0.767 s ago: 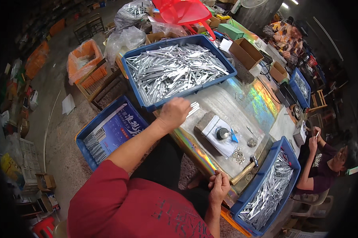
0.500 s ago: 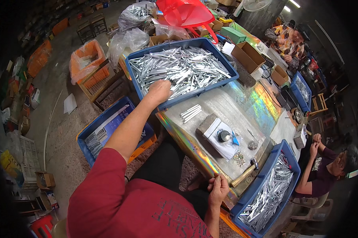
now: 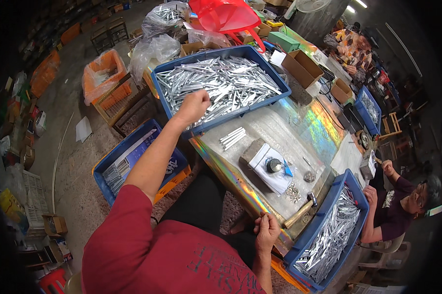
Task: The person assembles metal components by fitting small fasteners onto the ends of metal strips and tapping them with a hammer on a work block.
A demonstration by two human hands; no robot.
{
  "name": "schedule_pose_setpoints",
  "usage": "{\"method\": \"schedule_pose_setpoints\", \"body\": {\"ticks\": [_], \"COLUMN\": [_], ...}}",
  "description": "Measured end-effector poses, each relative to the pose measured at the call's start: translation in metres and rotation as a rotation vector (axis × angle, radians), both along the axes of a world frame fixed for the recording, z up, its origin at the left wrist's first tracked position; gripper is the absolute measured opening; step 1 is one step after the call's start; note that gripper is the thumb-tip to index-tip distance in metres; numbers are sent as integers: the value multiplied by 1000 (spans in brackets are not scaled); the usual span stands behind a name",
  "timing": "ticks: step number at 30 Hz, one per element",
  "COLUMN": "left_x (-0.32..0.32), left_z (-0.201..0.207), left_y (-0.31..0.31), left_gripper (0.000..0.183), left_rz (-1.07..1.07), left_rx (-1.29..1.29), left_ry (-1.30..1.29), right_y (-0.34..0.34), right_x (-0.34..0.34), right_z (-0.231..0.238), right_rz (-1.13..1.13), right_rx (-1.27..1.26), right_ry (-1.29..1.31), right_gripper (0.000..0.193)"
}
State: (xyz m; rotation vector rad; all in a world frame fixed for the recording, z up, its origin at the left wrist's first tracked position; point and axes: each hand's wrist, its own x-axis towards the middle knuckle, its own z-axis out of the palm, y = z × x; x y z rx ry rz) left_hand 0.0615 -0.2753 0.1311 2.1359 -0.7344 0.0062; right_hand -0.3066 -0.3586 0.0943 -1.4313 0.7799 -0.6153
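Note:
My left hand (image 3: 193, 106) is closed, knuckles up, over the near-left part of a large blue bin (image 3: 221, 116) heaped with slim silvery metal pieces (image 3: 226, 83). What its curled fingers hold, if anything, is hidden. By the table's front edge my right hand (image 3: 268, 231) has its fingers pressed together, their contents too small to name. Just beyond it lies a hammer (image 3: 299, 214) with a wooden handle. Several metal pieces (image 3: 233, 138) lie in a row on the table, left of a block (image 3: 251, 151) bearing a white cloth (image 3: 264, 161) and a small black-topped bottle (image 3: 274, 165).
Another blue bin (image 3: 362, 215) of metal pieces stands at the right. A lower blue crate (image 3: 101, 164) sits left of my legs. Small metal bits (image 3: 293, 192) lie beside the block. Cardboard boxes (image 3: 299, 66) and a red bag (image 3: 226, 17) are at the back. A co-worker (image 3: 402, 206) sits at the right.
My left hand has lifted slightly off the heap of metal pieces, still closed. My right hand stays in place. The co-worker's hands have moved apart.

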Motion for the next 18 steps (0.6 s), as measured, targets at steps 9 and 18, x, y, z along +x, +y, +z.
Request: {"method": "schedule_pose_setpoints", "body": {"ticks": [9, 18], "left_x": [-75, -163], "left_z": [43, 1], "left_y": [-12, -36], "left_gripper": [6, 9], "left_rz": [-390, -541], "left_rx": [-719, -776], "left_ry": [557, 1149], "right_y": [-1, 2], "right_x": [3, 19], "right_z": [0, 13], "right_rz": [-15, 105], "right_rx": [49, 304], "right_ry": [37, -52], "right_gripper": [18, 22]}}
